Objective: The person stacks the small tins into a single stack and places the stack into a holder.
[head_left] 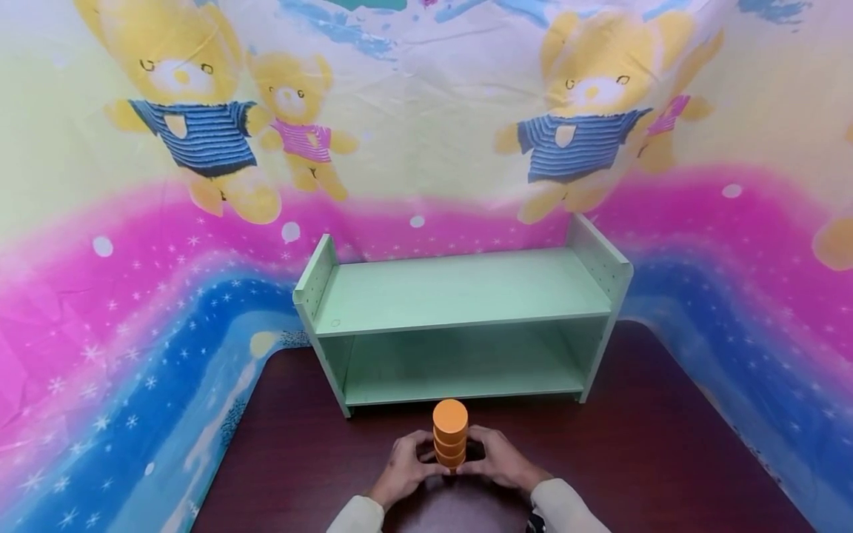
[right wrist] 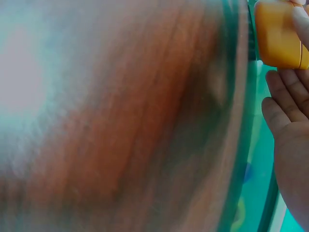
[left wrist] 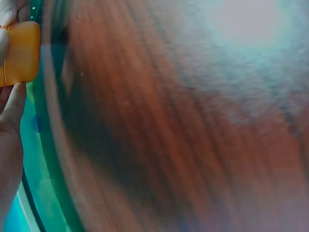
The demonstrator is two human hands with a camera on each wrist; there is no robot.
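Observation:
An orange cylinder with a flat round top and grooves round its side stands between my two hands over the dark table. It could be one piece or a stack of round boxes; I cannot tell. From the left, my left hand holds it between thumb and fingers. My right hand grips it from the right in the same way. In the left wrist view, a fingertip touches the end of the orange cylinder. The right wrist view shows its rounded end and a thin seam beside the right fingers.
Behind the hands stands a pale green two-tier shelf with raised side panels. It rests on the dark red-brown table. A curtain printed with bears hangs round the back and sides.

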